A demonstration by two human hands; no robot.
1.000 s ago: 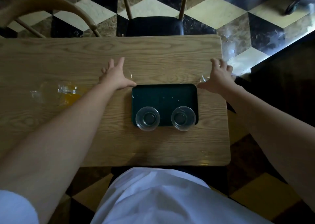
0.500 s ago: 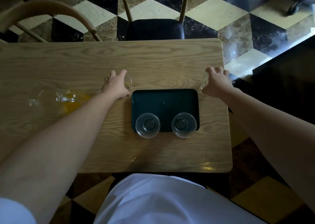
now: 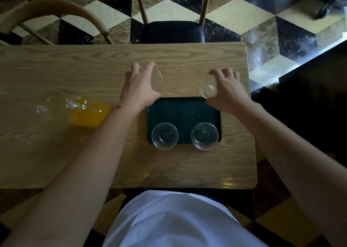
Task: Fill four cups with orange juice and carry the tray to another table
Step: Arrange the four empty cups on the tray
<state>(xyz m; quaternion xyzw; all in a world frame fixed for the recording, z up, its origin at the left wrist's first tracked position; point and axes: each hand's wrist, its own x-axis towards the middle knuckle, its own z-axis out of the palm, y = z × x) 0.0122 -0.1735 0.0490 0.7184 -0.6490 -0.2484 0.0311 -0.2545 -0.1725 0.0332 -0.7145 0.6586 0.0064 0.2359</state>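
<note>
A dark green tray (image 3: 183, 113) lies on the wooden table (image 3: 93, 68). Two clear empty cups (image 3: 164, 136) (image 3: 205, 136) stand upright on its near edge. My left hand (image 3: 139, 89) grips a third clear cup (image 3: 156, 80), tilted, just beyond the tray's far left corner. My right hand (image 3: 228, 91) holds a fourth clear cup (image 3: 209, 89), also tilted, above the tray's far right corner. A glass pitcher (image 3: 75, 109) with orange juice stands on the table to the left.
A chair with a dark seat (image 3: 172, 31) sits across the table, and a curved wooden chair back (image 3: 56, 10) is at the far left. The table's right edge (image 3: 251, 115) is close to the tray. A dark surface (image 3: 309, 96) lies to the right.
Both hands closed around the cups on either side, lifted them and brought them inward toward the tray's far corners. The cups are now tilted.
</note>
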